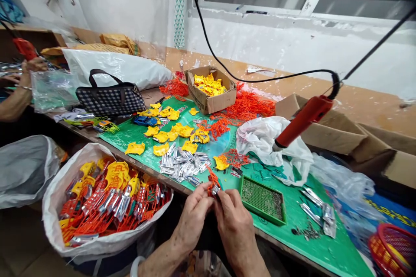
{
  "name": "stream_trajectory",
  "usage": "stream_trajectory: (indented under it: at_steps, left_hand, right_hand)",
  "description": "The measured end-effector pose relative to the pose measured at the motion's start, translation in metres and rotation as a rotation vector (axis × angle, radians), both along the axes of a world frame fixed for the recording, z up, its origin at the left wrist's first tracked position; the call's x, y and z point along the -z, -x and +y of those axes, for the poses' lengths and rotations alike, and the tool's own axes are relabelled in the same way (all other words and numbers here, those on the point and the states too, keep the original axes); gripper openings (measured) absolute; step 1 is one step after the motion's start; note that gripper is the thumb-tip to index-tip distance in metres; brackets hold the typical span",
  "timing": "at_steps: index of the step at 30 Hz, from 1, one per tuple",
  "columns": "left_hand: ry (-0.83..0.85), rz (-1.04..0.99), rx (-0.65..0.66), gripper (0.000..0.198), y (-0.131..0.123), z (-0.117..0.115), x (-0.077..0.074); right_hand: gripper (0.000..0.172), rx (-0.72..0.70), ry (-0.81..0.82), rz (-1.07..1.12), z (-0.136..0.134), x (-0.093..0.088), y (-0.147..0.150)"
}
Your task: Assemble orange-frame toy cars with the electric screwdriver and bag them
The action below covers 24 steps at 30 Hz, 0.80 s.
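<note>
My left hand (195,211) and my right hand (234,216) meet at the table's front edge. Between their fingertips they pinch an orange plastic part (213,177) with a shiny silver piece on it; my fingers cover much of it. Just beyond lies a pile of silver pieces (183,162). A yellow plastic piece (221,162) and an orange lattice part (236,158) lie behind my right hand. To its right stands a green tray (262,200) of small metal bits. A red electric screwdriver (303,122) hangs from a black cord above the table.
A white-lined bin (53,220) of assembled orange, yellow and silver parts stands at left. On the green mat (328,242) are yellow pieces (161,137). A cardboard box (224,104) and checked bag (110,99) sit behind. A co-worker's hand (32,66) holds another red tool (25,48).
</note>
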<state>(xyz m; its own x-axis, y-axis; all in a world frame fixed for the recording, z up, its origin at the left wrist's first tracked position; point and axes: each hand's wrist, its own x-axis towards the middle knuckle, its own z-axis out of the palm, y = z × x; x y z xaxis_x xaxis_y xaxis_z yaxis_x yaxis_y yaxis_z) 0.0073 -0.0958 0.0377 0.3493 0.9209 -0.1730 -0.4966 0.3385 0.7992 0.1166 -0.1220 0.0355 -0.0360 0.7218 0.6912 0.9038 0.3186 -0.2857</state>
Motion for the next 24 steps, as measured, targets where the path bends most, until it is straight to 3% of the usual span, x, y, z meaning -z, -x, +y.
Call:
stream_trajectory:
  at_steps: [6,11,16,24]
  left_hand:
    - [-0.011,0.003,-0.007,0.033,-0.004,-0.002,0.006]
    - [-0.022,0.022,-0.027,0.026,-0.003,-0.001,0.01]
    - [-0.015,0.026,-0.05,0.024,-0.004,0.001,0.012]
    - [-0.01,0.068,-0.114,0.026,-0.006,0.007,0.012]
  right_hand:
    - [0.023,-0.106,0.018,0.172,-0.005,0.01,0.0]
    - [0.024,-0.225,0.037,0.348,-0.002,0.007,-0.002]
    - [0.018,-0.177,0.017,0.422,-0.002,0.004,-0.004]
    - [0.015,-0.164,0.081,0.403,0.005,0.019,-0.008]
